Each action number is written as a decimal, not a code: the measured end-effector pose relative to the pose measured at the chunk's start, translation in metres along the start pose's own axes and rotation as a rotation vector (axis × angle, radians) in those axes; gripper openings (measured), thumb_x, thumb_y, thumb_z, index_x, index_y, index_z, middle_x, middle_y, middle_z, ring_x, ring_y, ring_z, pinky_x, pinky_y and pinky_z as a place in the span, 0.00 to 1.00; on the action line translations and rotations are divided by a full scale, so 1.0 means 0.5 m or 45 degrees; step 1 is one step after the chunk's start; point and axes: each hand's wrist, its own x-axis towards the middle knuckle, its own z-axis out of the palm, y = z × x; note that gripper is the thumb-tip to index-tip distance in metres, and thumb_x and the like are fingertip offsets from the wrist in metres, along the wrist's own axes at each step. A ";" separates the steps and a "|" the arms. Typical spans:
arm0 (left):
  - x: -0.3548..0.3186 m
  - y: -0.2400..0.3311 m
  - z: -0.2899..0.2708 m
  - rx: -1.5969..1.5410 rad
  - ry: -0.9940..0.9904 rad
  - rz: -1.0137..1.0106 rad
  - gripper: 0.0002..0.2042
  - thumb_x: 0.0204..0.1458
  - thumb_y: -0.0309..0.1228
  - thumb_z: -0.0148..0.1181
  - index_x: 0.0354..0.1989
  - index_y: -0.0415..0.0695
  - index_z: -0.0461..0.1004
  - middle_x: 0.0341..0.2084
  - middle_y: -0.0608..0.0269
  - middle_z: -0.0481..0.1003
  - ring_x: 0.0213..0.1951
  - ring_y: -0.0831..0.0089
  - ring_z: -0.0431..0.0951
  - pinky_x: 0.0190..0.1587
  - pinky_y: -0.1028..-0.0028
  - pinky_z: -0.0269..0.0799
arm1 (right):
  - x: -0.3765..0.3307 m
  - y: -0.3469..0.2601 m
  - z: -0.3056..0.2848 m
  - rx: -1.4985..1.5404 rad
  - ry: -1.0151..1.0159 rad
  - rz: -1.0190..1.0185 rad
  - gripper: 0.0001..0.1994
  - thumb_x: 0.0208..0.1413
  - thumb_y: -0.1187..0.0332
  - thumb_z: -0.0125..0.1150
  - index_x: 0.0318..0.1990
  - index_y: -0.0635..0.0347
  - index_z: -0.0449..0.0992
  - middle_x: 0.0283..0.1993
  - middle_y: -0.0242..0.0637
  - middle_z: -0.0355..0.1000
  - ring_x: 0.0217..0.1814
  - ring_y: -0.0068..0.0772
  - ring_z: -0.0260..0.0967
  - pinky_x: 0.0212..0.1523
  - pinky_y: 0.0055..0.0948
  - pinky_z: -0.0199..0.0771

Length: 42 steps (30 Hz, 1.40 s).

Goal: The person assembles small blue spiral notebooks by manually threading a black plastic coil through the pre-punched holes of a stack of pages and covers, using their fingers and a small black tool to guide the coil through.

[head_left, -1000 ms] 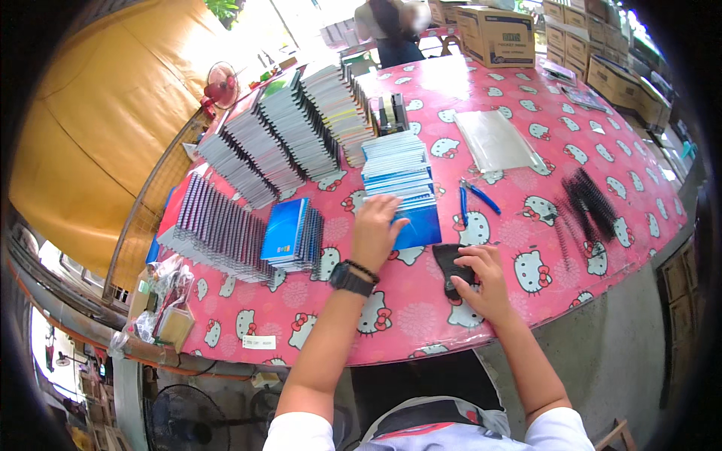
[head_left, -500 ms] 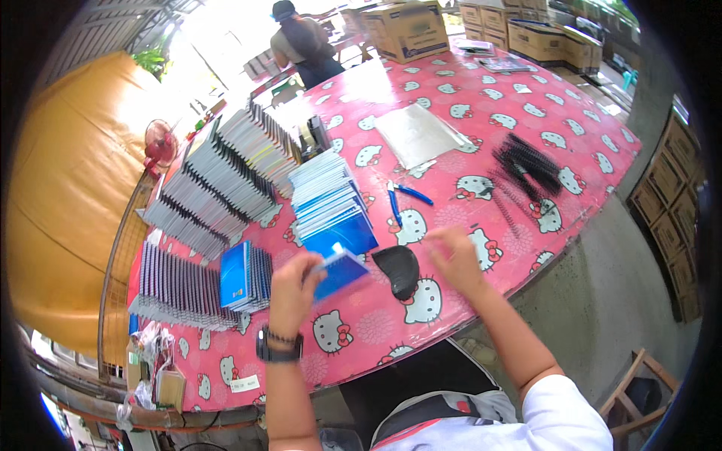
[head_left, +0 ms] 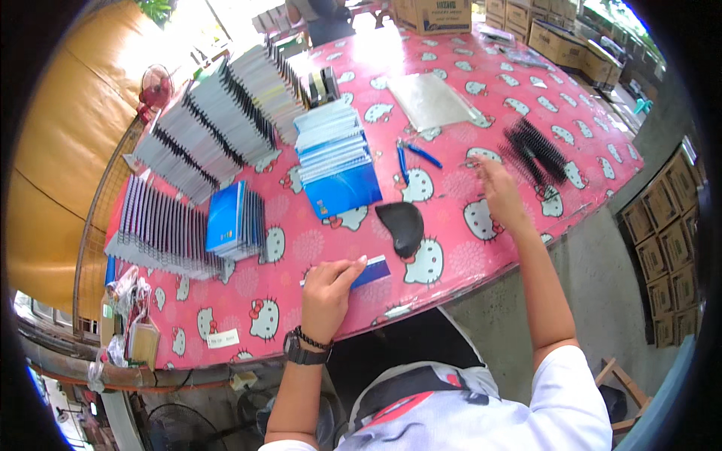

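My left hand (head_left: pixel 328 295) is closed on a blue notebook (head_left: pixel 370 273) held edge-up near the front of the table; the hand hides part of it. Out over the table on the right, my right hand (head_left: pixel 502 197) has its fingers stretched out with nothing visible in them. It is just left of a pile of black spiral binding coils (head_left: pixel 535 150). Between the hands lies a black curved pad-like object (head_left: pixel 404 228). Blue-handled pliers (head_left: pixel 415 159) rest beyond it. A leaning row of unbound blue notebooks (head_left: pixel 342 189) lies ahead of my left hand.
Stacks of spiral-bound notebooks (head_left: pixel 162 233) fill the table's left side, beside a smaller blue-covered stack (head_left: pixel 235 222). Clear plastic sheets (head_left: pixel 430 105) lie farther back on the pink patterned cloth. Cardboard boxes (head_left: pixel 432 16) stand at the far end, with a person (head_left: pixel 325 19) nearby.
My right hand has moved right and away from me, toward the coils. My left hand has drawn the blue notebook closer to the table's front edge and tipped it up. The view has tilted down.
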 end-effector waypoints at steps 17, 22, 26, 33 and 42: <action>0.000 0.007 -0.018 -0.169 -0.073 -0.022 0.18 0.40 0.17 0.57 0.41 0.47 0.79 0.30 0.62 0.75 0.33 0.64 0.73 0.40 0.66 0.67 | -0.115 -0.211 0.064 0.708 -0.807 -0.091 0.11 0.49 0.78 0.58 0.42 0.63 0.75 0.36 0.39 0.70 0.37 0.34 0.70 0.38 0.29 0.70; 0.003 0.018 -0.022 -0.118 -0.104 -0.059 0.16 0.40 0.20 0.60 0.41 0.45 0.77 0.31 0.61 0.75 0.34 0.63 0.73 0.40 0.67 0.65 | -0.114 -0.212 0.065 0.704 -0.909 -0.019 0.12 0.52 0.75 0.58 0.45 0.62 0.73 0.33 0.40 0.70 0.35 0.35 0.70 0.39 0.30 0.70; 0.024 0.065 -0.012 -0.142 -0.052 -0.194 0.15 0.41 0.26 0.64 0.40 0.44 0.75 0.31 0.61 0.74 0.35 0.61 0.72 0.40 0.67 0.64 | -0.127 -0.221 0.076 0.574 -0.642 -0.367 0.17 0.55 0.73 0.55 0.53 0.60 0.68 0.27 0.40 0.71 0.30 0.39 0.70 0.34 0.34 0.70; 0.017 0.063 0.019 -0.028 -0.128 -0.099 0.10 0.44 0.32 0.63 0.34 0.44 0.73 0.28 0.61 0.72 0.34 0.60 0.70 0.37 0.64 0.62 | -0.131 -0.224 0.074 0.551 -0.855 -0.142 0.24 0.58 0.70 0.51 0.61 0.57 0.56 0.27 0.49 0.72 0.32 0.53 0.72 0.32 0.44 0.68; 0.021 0.050 -0.009 -0.226 -0.283 -0.051 0.11 0.45 0.33 0.63 0.36 0.43 0.75 0.34 0.57 0.74 0.39 0.58 0.73 0.42 0.64 0.68 | -0.011 -0.082 0.110 0.038 -0.735 -0.652 0.27 0.43 0.56 0.67 0.51 0.59 0.70 0.59 0.50 0.62 0.61 0.50 0.59 0.58 0.42 0.62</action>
